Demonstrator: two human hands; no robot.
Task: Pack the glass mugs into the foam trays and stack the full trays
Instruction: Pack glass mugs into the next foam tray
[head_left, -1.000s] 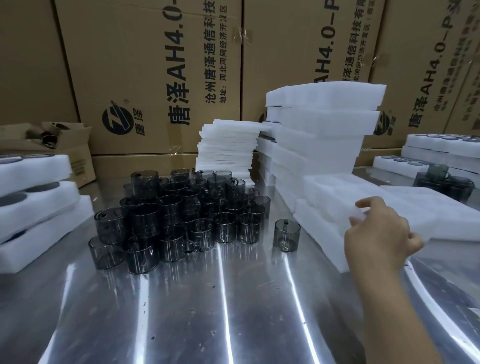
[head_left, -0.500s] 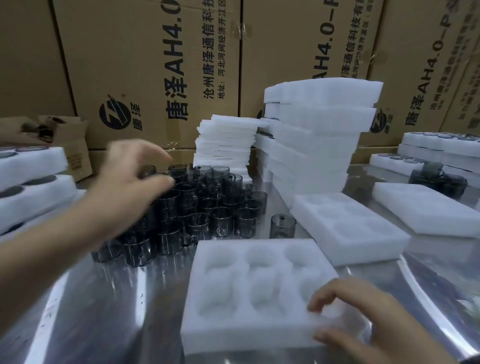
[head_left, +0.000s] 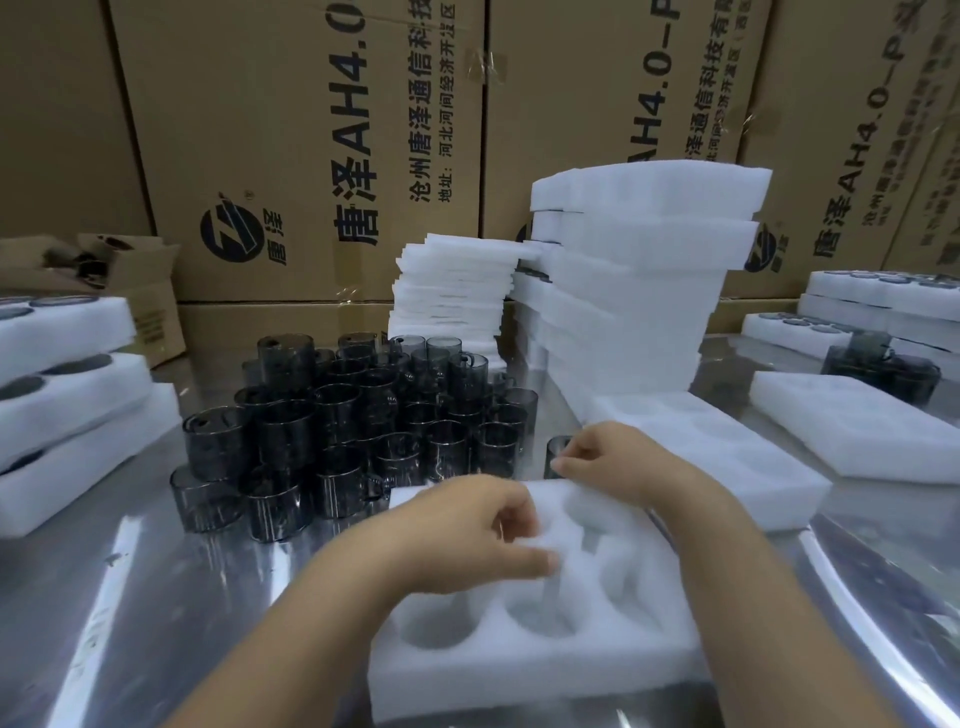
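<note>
An empty white foam tray (head_left: 545, 660) with round pockets lies on the steel table (head_left: 156, 597) right in front of me. My left hand (head_left: 467, 535) is over its near-left pockets, fingers curled and thumb out, pinching the foam; it is blurred. At the tray's far edge, my right hand (head_left: 618, 457) has its fingertips pinching the rim. A lone smoky glass mug (head_left: 556, 449) stands just behind those fingertips. Several dark glass mugs (head_left: 353, 431) are clustered and stacked to the left of the tray.
A tall stack of empty foam trays (head_left: 639, 291) and thin foam sheets (head_left: 452, 291) stands behind. Two more empty trays (head_left: 727, 457) (head_left: 857, 431) lie at right. Filled trays (head_left: 62, 405) are stacked at left and at far right (head_left: 883, 301). Cardboard boxes (head_left: 311, 130) wall the back.
The right hand took a tray from the stack and set it in front of me. Both hands have since come onto that tray, the left swinging in from the mugs.
</note>
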